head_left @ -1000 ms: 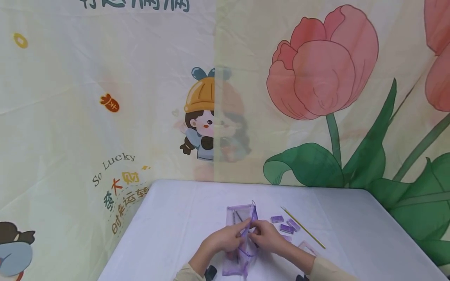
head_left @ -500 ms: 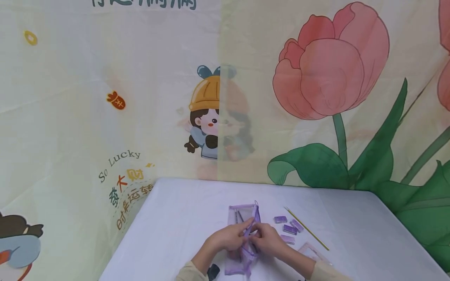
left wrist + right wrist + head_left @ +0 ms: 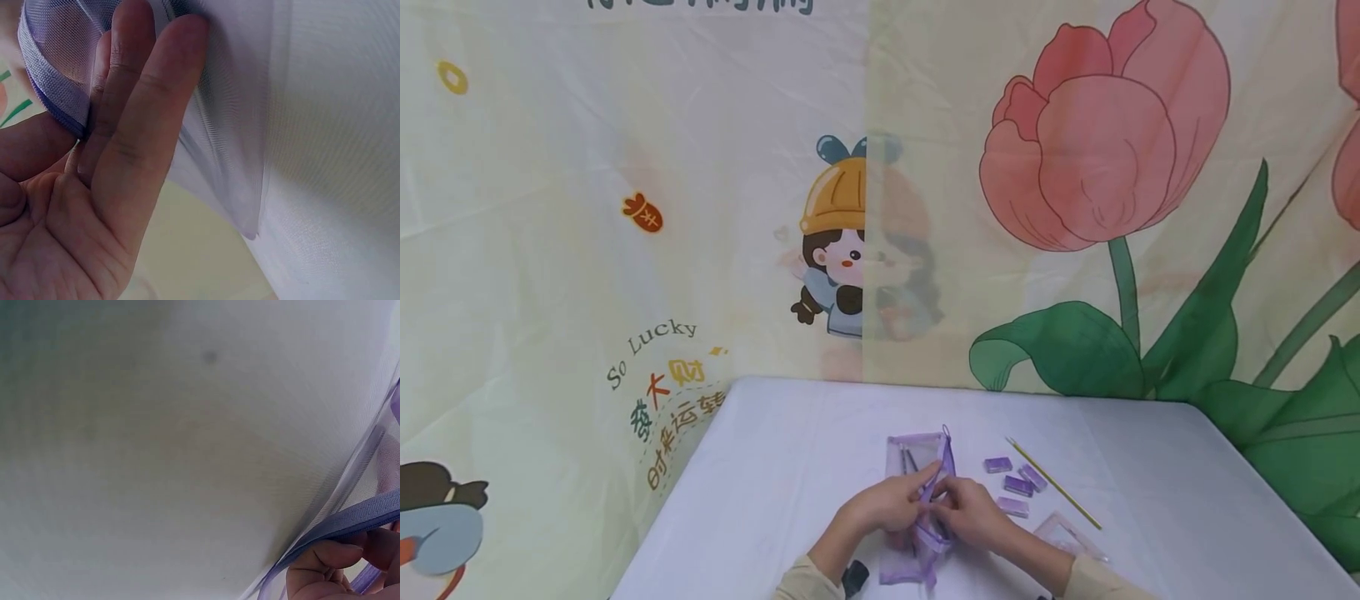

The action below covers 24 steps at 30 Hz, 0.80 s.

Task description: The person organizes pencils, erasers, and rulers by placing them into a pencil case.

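Note:
A purple see-through mesh pencil case [image 3: 899, 572] lies upright on the table in the head view, slim dark sticks [image 3: 910, 458] showing through it. My left hand [image 3: 883, 505] holds one side of its opening. In the left wrist view, the thumb meets the purple edge band [image 3: 53, 94] while the index and middle fingers lie long against the mesh [image 3: 231, 131]. Opposite, my right hand [image 3: 973, 510] pinches the other zipper edge [image 3: 347, 520] between thumb and fingers, seen low in the right wrist view. The fingertips inside the opening are partly hidden.
Several small purple blocks, like erasers [image 3: 1018, 486], lie right of the case. Past them is a yellow pencil [image 3: 1054, 483]. A pinkish clear flat piece [image 3: 1064, 533] is near the right forearm. A printed cloth [image 3: 760, 167] hangs behind the white table [image 3: 775, 467].
The head view shifts slightly. The right fingers move a little closer to the left ones along the case's opening; both hands keep their hold.

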Each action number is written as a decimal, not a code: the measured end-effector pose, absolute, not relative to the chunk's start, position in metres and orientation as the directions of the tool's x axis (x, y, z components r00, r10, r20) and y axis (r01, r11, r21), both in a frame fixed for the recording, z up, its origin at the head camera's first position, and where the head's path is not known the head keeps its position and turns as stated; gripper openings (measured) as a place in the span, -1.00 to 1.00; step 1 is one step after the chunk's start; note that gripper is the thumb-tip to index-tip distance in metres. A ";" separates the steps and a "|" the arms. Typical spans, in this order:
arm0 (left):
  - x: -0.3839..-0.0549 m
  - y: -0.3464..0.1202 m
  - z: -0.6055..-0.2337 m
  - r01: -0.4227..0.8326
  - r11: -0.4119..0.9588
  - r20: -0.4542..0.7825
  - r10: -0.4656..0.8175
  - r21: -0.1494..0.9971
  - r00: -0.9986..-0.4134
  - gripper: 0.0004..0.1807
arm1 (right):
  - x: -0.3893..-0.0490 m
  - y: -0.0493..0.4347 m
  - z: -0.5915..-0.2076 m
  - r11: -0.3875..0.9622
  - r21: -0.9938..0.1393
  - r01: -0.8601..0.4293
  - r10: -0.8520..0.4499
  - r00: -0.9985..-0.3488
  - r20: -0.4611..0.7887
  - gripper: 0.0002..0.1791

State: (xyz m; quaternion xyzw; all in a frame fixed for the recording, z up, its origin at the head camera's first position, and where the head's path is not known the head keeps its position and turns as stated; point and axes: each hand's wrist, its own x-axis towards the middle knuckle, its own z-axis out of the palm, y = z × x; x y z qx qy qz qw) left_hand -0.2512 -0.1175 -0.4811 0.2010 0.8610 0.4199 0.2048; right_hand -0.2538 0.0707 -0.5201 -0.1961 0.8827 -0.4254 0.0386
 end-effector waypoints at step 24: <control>-0.252 -0.119 -0.483 0.163 0.575 -0.184 0.496 0.802 -0.848 -0.25 | -0.253 0.086 -0.509 0.541 -0.658 -0.523 -0.497 -0.830 0.252 -0.74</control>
